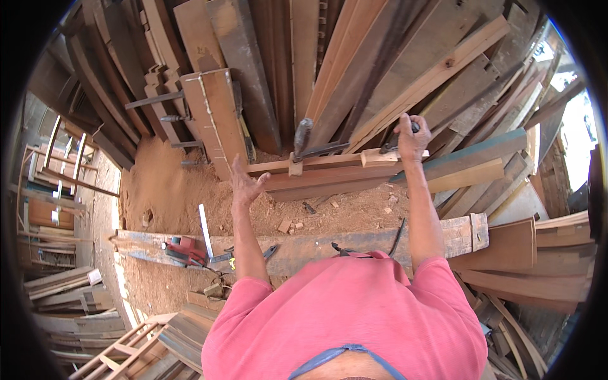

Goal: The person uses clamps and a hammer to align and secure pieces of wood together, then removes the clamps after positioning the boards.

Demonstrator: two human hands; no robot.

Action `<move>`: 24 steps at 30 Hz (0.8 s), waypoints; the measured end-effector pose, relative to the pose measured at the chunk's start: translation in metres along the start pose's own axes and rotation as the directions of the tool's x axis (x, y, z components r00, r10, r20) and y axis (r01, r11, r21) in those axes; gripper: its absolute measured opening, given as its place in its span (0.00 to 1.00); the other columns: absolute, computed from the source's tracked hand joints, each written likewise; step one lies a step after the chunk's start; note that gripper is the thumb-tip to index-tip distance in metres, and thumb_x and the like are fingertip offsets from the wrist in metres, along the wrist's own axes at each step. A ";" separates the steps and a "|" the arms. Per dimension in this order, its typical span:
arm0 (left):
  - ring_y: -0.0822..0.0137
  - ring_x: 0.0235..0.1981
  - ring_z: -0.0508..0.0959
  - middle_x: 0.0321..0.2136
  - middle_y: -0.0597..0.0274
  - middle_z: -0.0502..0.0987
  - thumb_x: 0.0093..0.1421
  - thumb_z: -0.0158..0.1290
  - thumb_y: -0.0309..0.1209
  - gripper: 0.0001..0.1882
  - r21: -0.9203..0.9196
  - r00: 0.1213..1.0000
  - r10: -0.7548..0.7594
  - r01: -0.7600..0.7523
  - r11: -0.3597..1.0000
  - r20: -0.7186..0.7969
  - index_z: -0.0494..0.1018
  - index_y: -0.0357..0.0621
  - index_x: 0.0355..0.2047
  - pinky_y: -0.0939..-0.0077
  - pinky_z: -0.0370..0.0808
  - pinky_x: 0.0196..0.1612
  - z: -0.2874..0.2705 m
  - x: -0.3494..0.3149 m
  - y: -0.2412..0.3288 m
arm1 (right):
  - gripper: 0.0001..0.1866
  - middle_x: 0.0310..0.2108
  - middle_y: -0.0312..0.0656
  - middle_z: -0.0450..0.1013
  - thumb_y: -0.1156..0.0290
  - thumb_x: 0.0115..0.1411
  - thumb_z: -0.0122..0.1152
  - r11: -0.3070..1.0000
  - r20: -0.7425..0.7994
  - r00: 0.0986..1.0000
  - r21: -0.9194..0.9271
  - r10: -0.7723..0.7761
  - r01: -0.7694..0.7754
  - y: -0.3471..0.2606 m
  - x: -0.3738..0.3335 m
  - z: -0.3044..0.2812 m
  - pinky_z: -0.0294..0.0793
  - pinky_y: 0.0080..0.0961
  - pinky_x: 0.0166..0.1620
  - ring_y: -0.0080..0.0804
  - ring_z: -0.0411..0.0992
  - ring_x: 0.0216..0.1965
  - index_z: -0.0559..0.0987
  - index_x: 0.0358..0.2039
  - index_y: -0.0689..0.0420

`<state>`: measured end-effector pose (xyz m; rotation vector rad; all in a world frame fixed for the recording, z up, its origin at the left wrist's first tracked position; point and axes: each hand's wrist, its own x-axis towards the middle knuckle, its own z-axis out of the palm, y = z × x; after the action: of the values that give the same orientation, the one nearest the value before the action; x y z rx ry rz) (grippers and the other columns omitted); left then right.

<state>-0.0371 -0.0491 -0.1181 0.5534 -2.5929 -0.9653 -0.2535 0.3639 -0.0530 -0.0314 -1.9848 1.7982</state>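
Head view, and the right hand (413, 142) is on it! That grip is curled snugly around the dark handle (415, 126) of a clamp, seated at the right end of the long reddish board (335, 177), just by a pale wood block (379, 159). Over on the other side, the left hand (246, 185) has its fingers spread wide, nothing held, right beside the foot of the upright board (221, 104); whether it touches the wood, I cannot tell.

Technique is everything here, I'd say: turn that handle in short, even twists, wrist in line with the screw, and watch the block, because a skewed one could let the jaw creep. Better to have that free left palm steadying the board than floating near it. And look to the middle clamp (303, 133) with its small block (296, 168): matching pressure between the two should keep the board from bowing. Loose sawdust (152, 183) lies close by, so chips would be worth brushing off any mating edge.
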 end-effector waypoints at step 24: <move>0.62 0.55 0.72 0.52 0.53 0.73 0.64 0.58 0.23 0.26 -0.600 0.999 -0.040 0.038 0.799 0.009 0.61 0.39 0.59 0.69 0.67 0.60 0.070 -0.012 -0.072 | 0.11 0.19 0.36 0.75 0.66 0.66 0.64 0.995 -0.001 1.000 0.096 0.001 -0.001 0.001 0.002 0.000 0.68 0.18 0.31 0.19 0.71 0.22 0.74 0.33 0.58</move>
<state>-0.0387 -0.0554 -0.2190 0.4244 -2.0861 -1.6995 -0.2552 0.3647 -0.0536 -0.0037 -1.8957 1.8911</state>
